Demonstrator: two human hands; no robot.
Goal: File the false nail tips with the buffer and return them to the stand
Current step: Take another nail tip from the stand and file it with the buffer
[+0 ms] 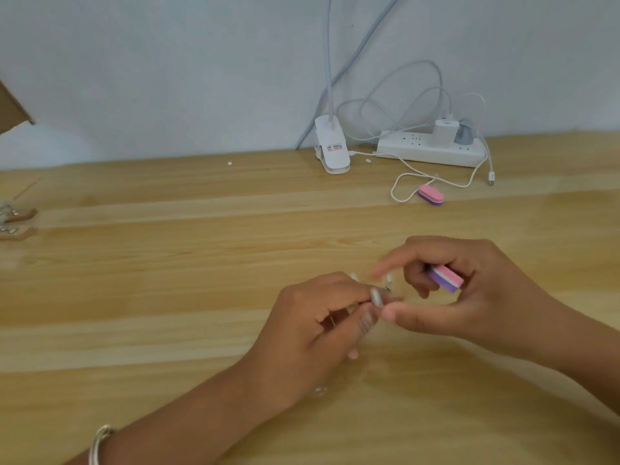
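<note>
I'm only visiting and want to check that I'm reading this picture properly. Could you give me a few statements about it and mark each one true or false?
1. The right hand holds a pink and purple buffer. True.
2. A second buffer lies on the table, away from both hands. True.
3. The left hand lies flat and holds nothing. False: its fingers pinch a small, blurred piece bearing a pale nail tip.
4. Nothing is plugged into the power strip. False: a white charger sits in it.
5. A bracelet is on the right wrist. False: the bracelet is on the left wrist.
</note>
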